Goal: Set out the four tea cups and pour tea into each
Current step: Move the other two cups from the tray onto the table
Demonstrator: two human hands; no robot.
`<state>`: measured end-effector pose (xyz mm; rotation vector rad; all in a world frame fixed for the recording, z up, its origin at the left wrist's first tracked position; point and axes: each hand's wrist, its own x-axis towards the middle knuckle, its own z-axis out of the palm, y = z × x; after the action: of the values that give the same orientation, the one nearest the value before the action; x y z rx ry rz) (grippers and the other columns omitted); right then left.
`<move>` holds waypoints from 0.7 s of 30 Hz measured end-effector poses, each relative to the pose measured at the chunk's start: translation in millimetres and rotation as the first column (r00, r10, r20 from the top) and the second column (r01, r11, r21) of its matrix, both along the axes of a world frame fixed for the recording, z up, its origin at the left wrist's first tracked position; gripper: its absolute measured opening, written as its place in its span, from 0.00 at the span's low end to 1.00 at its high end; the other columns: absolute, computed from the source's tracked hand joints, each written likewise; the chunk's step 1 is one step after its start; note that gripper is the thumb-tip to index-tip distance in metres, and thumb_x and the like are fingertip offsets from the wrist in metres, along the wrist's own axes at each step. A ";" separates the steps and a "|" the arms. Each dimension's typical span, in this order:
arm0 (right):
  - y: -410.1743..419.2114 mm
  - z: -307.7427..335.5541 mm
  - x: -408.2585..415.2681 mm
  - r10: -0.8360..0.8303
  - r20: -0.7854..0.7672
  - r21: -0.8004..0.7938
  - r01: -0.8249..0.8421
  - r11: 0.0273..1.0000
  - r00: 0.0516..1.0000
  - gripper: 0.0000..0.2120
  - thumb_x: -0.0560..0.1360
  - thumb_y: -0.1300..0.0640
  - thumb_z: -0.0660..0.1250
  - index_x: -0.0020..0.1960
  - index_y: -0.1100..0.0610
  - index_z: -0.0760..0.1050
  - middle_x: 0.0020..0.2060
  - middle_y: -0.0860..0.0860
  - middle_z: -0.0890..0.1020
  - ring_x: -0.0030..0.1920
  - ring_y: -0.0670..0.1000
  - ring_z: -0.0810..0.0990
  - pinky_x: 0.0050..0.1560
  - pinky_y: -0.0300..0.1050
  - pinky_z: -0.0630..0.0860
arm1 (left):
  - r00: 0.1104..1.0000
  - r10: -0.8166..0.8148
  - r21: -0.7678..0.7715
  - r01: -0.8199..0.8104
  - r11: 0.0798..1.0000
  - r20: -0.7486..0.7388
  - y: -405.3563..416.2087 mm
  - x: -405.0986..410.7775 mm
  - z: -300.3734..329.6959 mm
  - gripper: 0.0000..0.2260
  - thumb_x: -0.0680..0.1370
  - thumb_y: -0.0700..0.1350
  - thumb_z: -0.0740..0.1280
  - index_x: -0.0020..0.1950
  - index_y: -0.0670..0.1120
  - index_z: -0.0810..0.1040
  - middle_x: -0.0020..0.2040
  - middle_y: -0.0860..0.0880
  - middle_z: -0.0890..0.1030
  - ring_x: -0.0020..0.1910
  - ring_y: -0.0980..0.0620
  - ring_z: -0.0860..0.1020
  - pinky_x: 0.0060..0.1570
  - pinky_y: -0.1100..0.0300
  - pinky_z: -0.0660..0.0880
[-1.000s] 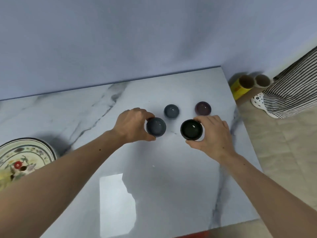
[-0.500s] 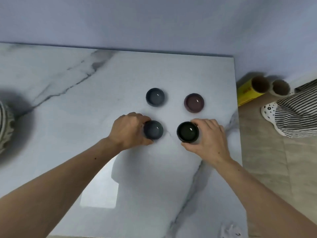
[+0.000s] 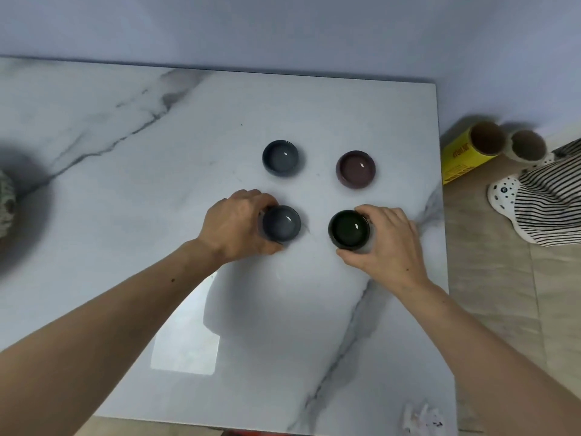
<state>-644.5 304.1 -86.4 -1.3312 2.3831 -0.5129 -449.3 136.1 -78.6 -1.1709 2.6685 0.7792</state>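
Several small tea cups stand in a square on the white marble table point(image 3: 220, 127). A grey-blue cup point(image 3: 280, 158) is at the back left and a purple cup point(image 3: 356, 169) at the back right. My left hand point(image 3: 234, 226) wraps around the dark grey cup point(image 3: 281, 223) at the front left. My right hand point(image 3: 388, 239) grips the black cup point(image 3: 349, 229) at the front right. Both held cups rest upright on the table. No teapot is in view.
A patterned dish point(image 3: 6, 202) shows at the left edge. Right of the table, on the floor, lie a yellow roll point(image 3: 468, 151) and a cardboard tube point(image 3: 528, 145), beside a white shoe point(image 3: 503, 196) and striped cloth point(image 3: 553, 202). Crumpled paper point(image 3: 423, 418) lies at the table's near right corner.
The view has tilted down and shifted right, so the dish slid to the left edge. Both hands have kept hold of the front cups, which now stand level with each other.
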 end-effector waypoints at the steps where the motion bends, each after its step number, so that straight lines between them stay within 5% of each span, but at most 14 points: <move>1: 0.1 0.3 0.0 0.005 -0.004 0.014 -0.005 1.000 1.000 0.34 0.57 0.44 0.76 0.61 0.52 0.73 0.54 0.48 0.80 0.58 0.53 0.73 0.57 0.49 0.68 | 1.000 0.000 -0.001 0.000 1.000 0.009 0.5 -0.5 0.2 0.26 0.58 0.61 0.75 0.53 0.57 0.75 0.47 0.59 0.77 0.52 0.53 0.75 0.41 0.60 0.70; 7: -4.5 21.5 1.1 0.037 -0.028 0.090 -0.034 0.995 0.999 0.45 0.56 0.35 0.74 0.68 0.51 0.66 0.61 0.47 0.76 0.62 0.52 0.70 0.59 0.49 0.66 | 0.998 0.027 0.046 -0.030 0.998 0.048 0.0 3.1 17.1 0.38 0.58 0.65 0.76 0.65 0.55 0.70 0.58 0.58 0.76 0.57 0.54 0.76 0.50 0.56 0.75; 13: -31.3 72.6 22.0 0.106 -0.057 -0.036 -0.108 0.994 0.993 0.34 0.63 0.35 0.71 0.64 0.51 0.71 0.59 0.47 0.77 0.58 0.51 0.73 0.58 0.47 0.69 | 0.996 -0.002 0.007 0.001 1.000 0.089 -20.4 32.6 64.5 0.29 0.68 0.54 0.73 0.67 0.56 0.69 0.59 0.56 0.77 0.57 0.52 0.76 0.49 0.56 0.75; 21: -89.1 136.7 96.7 0.272 -0.087 -0.073 -0.278 0.958 0.958 0.13 0.72 0.54 0.69 0.56 0.53 0.78 0.52 0.48 0.80 0.52 0.50 0.78 0.44 0.43 0.75 | 0.994 0.040 -0.073 -0.032 0.997 0.104 -43.4 117.2 126.5 0.16 0.75 0.54 0.67 0.62 0.54 0.74 0.56 0.56 0.79 0.54 0.54 0.78 0.45 0.61 0.67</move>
<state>-547.8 215.0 50.3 -1.7157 2.2040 -0.4933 -332.1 92.6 48.0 -1.2437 2.6156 0.6140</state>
